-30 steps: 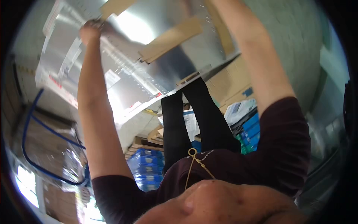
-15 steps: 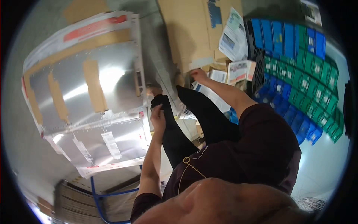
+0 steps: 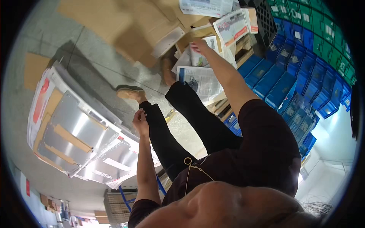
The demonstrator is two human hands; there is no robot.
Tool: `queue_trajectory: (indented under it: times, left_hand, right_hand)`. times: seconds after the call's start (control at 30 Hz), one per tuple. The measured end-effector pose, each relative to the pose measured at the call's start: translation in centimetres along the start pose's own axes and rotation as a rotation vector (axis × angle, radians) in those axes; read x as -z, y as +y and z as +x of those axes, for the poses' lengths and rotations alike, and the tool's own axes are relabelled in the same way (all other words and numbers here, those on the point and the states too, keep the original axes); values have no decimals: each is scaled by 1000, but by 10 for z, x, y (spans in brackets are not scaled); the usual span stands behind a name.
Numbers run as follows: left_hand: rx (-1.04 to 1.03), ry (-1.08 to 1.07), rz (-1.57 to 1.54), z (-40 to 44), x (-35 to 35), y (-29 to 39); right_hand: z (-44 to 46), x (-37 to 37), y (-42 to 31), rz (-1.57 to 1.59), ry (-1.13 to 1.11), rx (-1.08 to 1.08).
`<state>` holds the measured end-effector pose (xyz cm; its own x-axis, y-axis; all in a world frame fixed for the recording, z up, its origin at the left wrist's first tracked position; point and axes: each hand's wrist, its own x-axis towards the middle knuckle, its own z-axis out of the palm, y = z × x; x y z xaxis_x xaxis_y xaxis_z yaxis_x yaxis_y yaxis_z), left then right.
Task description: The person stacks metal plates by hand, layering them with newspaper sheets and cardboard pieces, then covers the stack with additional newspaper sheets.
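My left hand [image 3: 140,122] hangs beside my left trouser leg with its fingers loosely bent and nothing visible in it. Near it is the edge of a stack of shiny metal sheets [image 3: 78,127] with cardboard strips and white paper on them. My right hand [image 3: 199,47] reaches out over a pile of newspapers, its fingers bent downward and slightly apart. Just beneath it lies a folded newspaper [image 3: 200,60]; whether the fingertips touch it I cannot tell. Another newspaper [image 3: 201,81] lies flat closer to my legs.
Large cardboard sheets [image 3: 125,26] lie on the concrete floor ahead. Wooden pallet boards [image 3: 245,51] show under the papers. Blue bins [image 3: 266,78] and green bins [image 3: 304,15] are stacked at the right. A blue metal frame [image 3: 124,197] stands at the lower left.
The view has turned and shifted, so the metal sheets sit lower left and more of the floor shows. My right hand has moved from beside the cardboard to above the newspapers. My left hand stays low.
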<state>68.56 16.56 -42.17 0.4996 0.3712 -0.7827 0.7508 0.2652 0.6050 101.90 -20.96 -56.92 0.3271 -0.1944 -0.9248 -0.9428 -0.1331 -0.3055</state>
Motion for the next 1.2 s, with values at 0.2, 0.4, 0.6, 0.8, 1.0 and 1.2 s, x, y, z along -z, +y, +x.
queue_trajectory:
  times: [0.2,0.4,0.6,0.8,1.0,1.2]
  left_hand:
    - [-25,-128,37,50,-119,28]
    - [-31,-311,78,62,-216,57]
    - [16,-356,105,79,-244,73]
    - [139,-256,-39,92,-225,117]
    - [-162,-354,-484,39,-230,245]
    - [-245,100,-299,-29,-154,300]
  right_hand:
    - [86,-24,-83,430,-70,142]
    - [101,-52,-149,438,-21,1]
    - [149,-57,-148,1000,16,-28]
    - [63,-26,-131,1175,-660,28]
    - [-187,-61,-80,744,-776,115]
    - [-295,-78,-20,496,-1076,-79]
